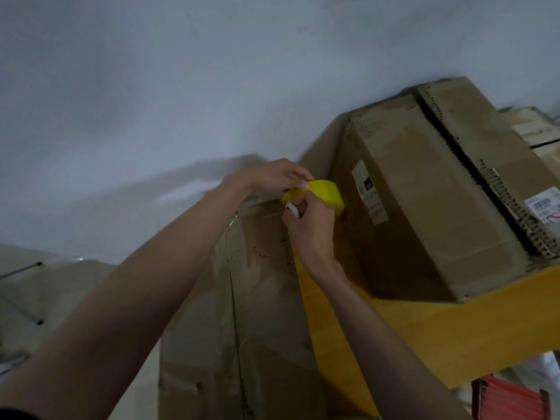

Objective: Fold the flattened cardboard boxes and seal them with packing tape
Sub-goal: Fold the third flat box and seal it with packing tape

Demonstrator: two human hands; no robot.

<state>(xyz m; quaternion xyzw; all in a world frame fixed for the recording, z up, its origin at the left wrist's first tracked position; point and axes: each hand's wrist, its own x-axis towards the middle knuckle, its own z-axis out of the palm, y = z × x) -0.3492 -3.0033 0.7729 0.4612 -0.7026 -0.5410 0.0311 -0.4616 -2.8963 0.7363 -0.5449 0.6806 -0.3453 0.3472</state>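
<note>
- The cardboard box (263, 298) lies in front of the person, its long taped centre seam running away from the camera toward the far edge, where both hands meet.
- The left hand (272, 175) pinches the yellow tape roll (321, 194) from above, thumb on its rim, holding it at the box's far end.
- The right hand (309, 228) is curled round a small white cutter (292, 210), just beside the roll and below it.
- I judge the tape must be severed between roll and box edge; the right hand is nearer that spot.
- The tape strip itself is hard to see, the blade is hidden, and the far box edge is blurred.
- A stack of flattened boxes (424, 207) rests on a yellow table (439, 334) to the right.
</note>
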